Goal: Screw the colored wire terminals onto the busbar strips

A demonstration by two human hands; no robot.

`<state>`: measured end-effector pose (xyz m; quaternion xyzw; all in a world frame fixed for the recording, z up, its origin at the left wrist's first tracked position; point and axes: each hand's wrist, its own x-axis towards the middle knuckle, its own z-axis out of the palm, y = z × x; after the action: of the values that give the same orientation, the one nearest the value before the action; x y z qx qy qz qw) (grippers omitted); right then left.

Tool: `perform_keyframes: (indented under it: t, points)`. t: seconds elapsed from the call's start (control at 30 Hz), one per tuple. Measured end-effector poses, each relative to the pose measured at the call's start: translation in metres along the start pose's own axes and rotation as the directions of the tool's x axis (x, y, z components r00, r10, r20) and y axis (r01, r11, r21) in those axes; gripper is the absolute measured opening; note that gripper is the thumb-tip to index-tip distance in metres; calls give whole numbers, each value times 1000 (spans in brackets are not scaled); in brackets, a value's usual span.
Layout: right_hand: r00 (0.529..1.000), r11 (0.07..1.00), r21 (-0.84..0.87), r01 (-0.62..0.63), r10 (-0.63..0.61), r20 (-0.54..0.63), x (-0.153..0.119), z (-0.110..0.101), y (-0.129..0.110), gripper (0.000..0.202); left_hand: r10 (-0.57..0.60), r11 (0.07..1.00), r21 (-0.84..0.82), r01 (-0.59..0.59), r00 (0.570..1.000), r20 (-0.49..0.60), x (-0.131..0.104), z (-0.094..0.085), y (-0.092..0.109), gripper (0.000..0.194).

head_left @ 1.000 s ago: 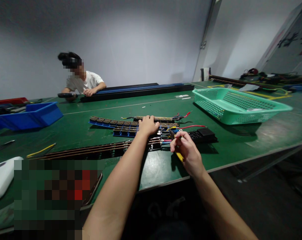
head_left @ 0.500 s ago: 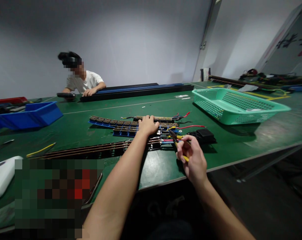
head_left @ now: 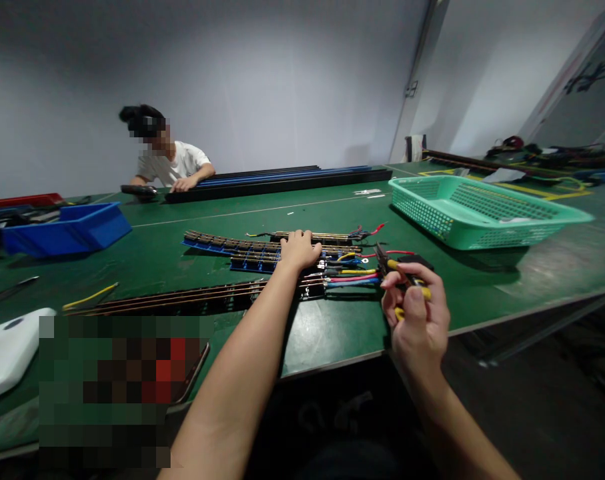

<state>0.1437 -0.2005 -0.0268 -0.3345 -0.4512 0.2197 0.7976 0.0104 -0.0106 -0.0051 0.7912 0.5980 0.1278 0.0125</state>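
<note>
My left hand lies spread across black and blue slotted strips lined with copper-coloured rods, its fingers apart and pressing on them. Pliers with yellow-and-black handles are gripped in my right hand, the dark jaws pointing up and left. Those jaws are close to the ends of yellow, pink and blue wires that come out of the nearest strip; whether they touch a wire I cannot tell. A dark block lies behind my right hand, partly hidden.
A green mesh basket stands at the right, a blue bin at the left. Long black and blue profiles lie at the back beside a person. A white object and a yellow wire are near left.
My right hand has moved right with the pliers, away from the strip ends, uncovering the coloured wires. My left hand stays on the strips. The view has shifted slightly.
</note>
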Motion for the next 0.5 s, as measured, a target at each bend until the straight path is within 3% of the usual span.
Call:
perform_keyframes:
  t: [0.17,0.27,0.4,0.5]
  points:
    - [980,981,-25,-194,195,38,45,-12,19,32,-3,1000,3,3,1000,-4,-1,0,0,45]
    - [972,970,-91,-225,230,49,57,-14,35,37,-4,1000,2,4,1000,-6,-1,0,0,45]
    - [978,931,-354,-92,152,145,51,-10,38,34,6,1000,-6,-6,1000,-8,-1,1,-1,47]
    - [949,811,-573,115,81,305,44,-7,34,26,3,1000,-7,-3,1000,-7,-1,1,-1,48]
